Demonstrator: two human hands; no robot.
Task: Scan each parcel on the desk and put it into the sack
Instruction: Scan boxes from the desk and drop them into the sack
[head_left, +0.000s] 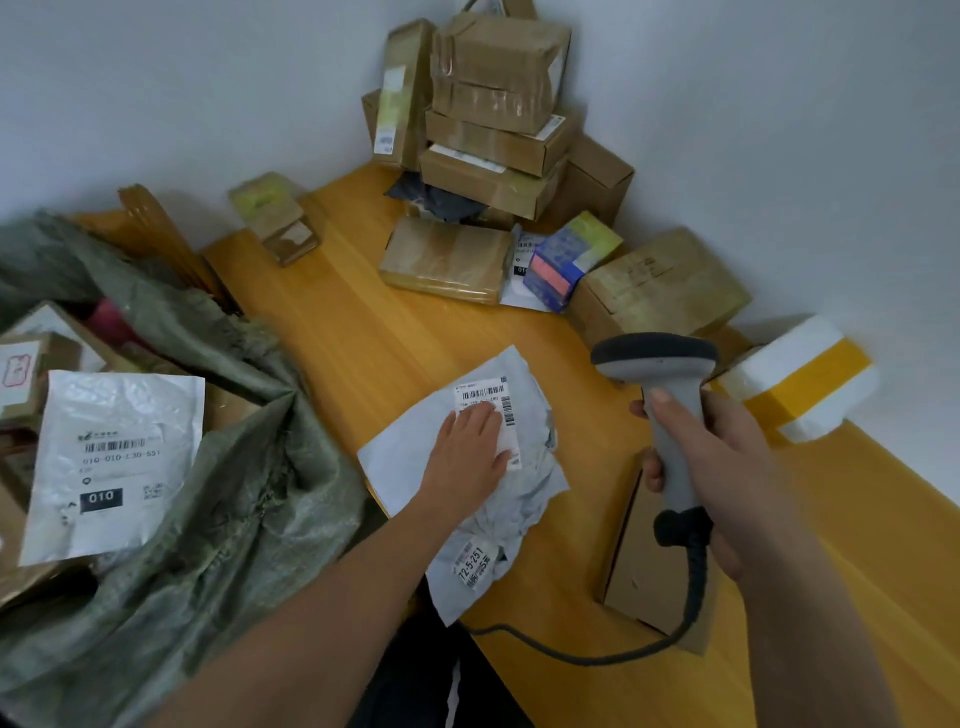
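While the left hand (470, 452) is pressing flat on the grey poly mailer (462, 467), fingers covering its label (488, 421), the right hand (727, 457) is gripping the barcode scanner (670, 415) just beside. Risk: covered barcode, scan failing. Sack (208, 519) lying left w/ parcels.

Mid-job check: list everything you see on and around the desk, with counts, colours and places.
poly mailer: one, grey, desk's near edge, under left hand
scanner: one, grey, corded, above the desk
sack: one, green woven, left of desk, parcels inside
white mailer: one, in sack
cardboard boxes: several, brown, stacked in far corner
foam box: one, white, yellow tape, right
desk: one, yellow wood
left hand: flat on mailer's label
right hand: grips scanner
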